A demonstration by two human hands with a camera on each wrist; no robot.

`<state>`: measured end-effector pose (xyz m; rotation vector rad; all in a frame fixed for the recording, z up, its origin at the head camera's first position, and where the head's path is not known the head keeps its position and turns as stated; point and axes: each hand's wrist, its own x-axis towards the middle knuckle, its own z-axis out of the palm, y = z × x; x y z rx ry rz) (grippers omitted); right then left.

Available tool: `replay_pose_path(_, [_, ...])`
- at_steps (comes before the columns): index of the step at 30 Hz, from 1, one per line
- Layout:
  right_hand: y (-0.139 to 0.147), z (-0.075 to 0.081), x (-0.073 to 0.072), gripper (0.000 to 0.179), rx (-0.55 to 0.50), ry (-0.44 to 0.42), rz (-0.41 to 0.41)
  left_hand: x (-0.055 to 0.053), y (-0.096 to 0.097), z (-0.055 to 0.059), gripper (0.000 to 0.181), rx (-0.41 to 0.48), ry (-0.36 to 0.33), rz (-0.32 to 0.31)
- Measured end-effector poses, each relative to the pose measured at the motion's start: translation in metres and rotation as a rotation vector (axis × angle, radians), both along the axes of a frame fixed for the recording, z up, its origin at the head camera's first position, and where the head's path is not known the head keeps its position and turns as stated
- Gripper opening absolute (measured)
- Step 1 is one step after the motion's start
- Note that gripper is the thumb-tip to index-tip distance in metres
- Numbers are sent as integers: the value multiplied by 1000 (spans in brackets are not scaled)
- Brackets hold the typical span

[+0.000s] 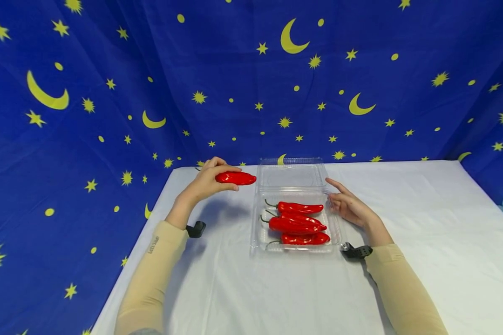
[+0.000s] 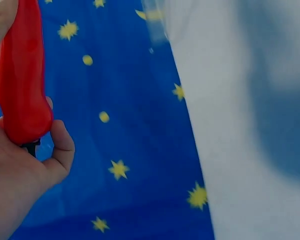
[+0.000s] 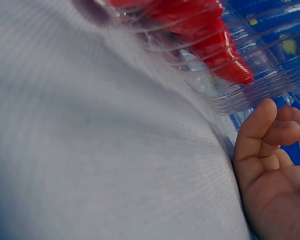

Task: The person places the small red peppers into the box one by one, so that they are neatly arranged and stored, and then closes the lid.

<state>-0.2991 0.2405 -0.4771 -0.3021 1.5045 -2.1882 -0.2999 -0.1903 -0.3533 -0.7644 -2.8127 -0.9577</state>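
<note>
My left hand grips a red chili pepper above the table, left of a clear plastic clamshell box. In the left wrist view, the same pepper lies along the palm with its dark stem end near the curled little finger. Several red chili peppers with green stems lie in the box, tips to the right. At the box's right side is my right hand, index finger stretched out and the other fingers loosely bent. The right wrist view shows its fingers close by the ribbed box wall; contact is unclear.
The box's lid stands open toward the back. A white cloth covers the table. Behind and to the left hangs a blue curtain with yellow moons and stars. Each wrist wears a small black camera.
</note>
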Motion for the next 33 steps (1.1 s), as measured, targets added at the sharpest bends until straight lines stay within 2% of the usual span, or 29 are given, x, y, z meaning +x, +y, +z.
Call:
replay_pose_path(5, [-1,1,1,60,-5,-2,-3,6,23,5,50,-57,76,-41])
replay_pose_path(8, [-1,0,1,60,-7,0,-5,9,39,4,49,-78,90,-66])
replay_pose_path(16, [1,-2,0,61,6,18,10,14,81,-10,47,-145,143,-127])
replay_pose_path(25, [2,-1,0,60,-46,30,28,20,120,-32,49,-273,94,-195])
replay_pose_path(29, [2,-1,0,61,-31,32,28,23,133,-41,49,-334,79,-239])
replay_pose_path(33, [4,-2,0,61,-13,35,25,25,141,-48,48,-367,64,-251])
